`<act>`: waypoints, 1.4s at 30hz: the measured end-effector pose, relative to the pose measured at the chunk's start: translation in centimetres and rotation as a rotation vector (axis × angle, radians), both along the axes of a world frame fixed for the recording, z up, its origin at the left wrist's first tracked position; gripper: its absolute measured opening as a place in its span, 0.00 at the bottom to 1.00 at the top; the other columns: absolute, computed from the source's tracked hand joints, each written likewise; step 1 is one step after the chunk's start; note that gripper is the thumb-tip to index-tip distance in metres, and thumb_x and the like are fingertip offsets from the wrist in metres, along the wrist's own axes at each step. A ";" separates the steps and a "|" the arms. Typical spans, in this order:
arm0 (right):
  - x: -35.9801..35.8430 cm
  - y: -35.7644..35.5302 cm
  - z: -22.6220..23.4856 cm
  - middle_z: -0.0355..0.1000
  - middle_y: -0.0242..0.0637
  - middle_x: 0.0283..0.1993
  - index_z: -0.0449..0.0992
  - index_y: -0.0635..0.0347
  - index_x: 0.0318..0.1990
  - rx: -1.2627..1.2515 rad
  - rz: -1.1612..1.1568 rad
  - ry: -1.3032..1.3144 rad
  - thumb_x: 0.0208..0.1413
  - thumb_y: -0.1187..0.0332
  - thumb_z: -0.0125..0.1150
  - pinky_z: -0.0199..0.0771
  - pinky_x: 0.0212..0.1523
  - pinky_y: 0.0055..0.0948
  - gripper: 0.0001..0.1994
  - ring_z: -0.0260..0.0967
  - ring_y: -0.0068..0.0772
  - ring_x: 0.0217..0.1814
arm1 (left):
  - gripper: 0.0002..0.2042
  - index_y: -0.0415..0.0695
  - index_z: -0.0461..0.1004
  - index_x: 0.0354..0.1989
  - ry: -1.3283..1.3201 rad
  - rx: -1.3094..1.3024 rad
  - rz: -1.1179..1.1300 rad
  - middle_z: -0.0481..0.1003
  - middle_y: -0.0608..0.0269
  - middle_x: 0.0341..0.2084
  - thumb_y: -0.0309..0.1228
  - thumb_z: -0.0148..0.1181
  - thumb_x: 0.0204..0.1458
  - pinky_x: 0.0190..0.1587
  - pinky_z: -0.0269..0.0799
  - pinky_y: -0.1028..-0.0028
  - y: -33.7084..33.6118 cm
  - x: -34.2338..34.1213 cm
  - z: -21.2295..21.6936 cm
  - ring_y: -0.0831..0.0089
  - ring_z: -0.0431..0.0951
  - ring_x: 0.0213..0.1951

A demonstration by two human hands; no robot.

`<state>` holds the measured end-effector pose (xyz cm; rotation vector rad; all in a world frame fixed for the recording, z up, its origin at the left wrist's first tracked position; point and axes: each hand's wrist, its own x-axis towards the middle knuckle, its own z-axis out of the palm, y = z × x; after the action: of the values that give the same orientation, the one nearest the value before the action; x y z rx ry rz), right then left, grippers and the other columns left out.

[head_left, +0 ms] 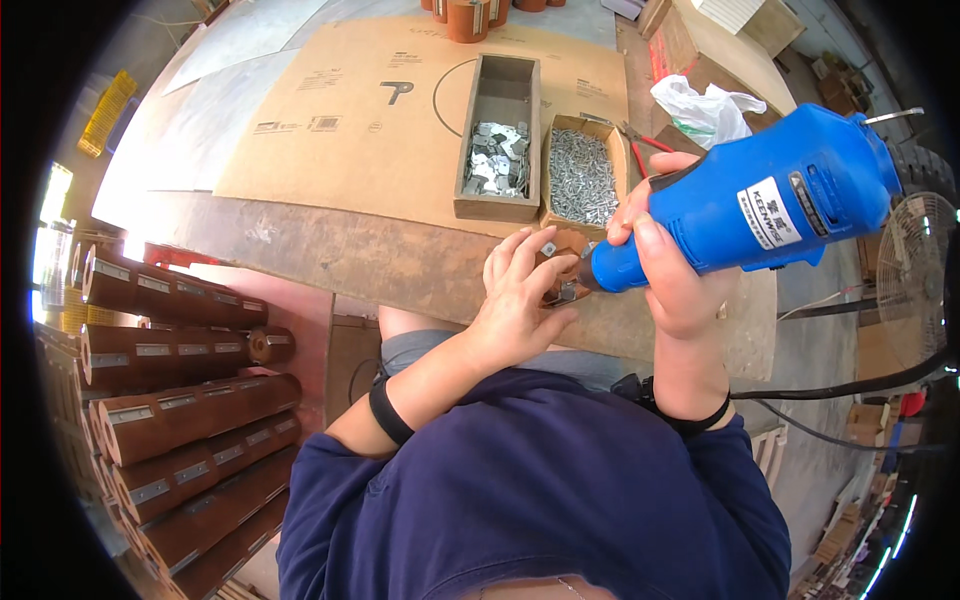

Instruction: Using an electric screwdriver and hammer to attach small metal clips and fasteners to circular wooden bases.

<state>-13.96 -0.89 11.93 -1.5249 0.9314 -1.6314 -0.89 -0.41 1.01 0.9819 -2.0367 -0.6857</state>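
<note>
Two wooden boxes sat on the table: one long box (497,130) of metal plates, one shorter box (583,178) of screws, both too heaped to count. One blue power driver (760,205), one pair of red-handled pliers (640,145), one white plastic bag (705,108), one cardboard sheet (370,120).

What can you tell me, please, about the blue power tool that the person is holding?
The blue power tool is a bulky plastic-looking electric driver with a white label and dark vent slots on its body. It lies tilted, its narrow nose pointing down-left at the small brown wooden piece steadied by the left hand. The right hand wraps around its front end. It hangs over the near edge of the workbench.
</note>
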 end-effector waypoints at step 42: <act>-0.1 -1.6 -0.3 0.66 0.37 0.27 0.61 0.68 0.43 0.040 -0.002 -0.001 0.44 0.80 0.51 0.69 0.30 0.26 0.16 0.66 0.25 0.26 | 0.18 0.43 0.70 0.29 0.068 0.020 -0.016 0.56 0.46 0.53 0.26 0.69 0.25 0.49 0.62 0.61 -1.3 -1.0 -1.7 0.50 0.63 0.48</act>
<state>-14.02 -2.45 11.63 -1.4967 0.9599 -1.6054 -1.85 -1.73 -0.68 0.9424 -1.9839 -0.7396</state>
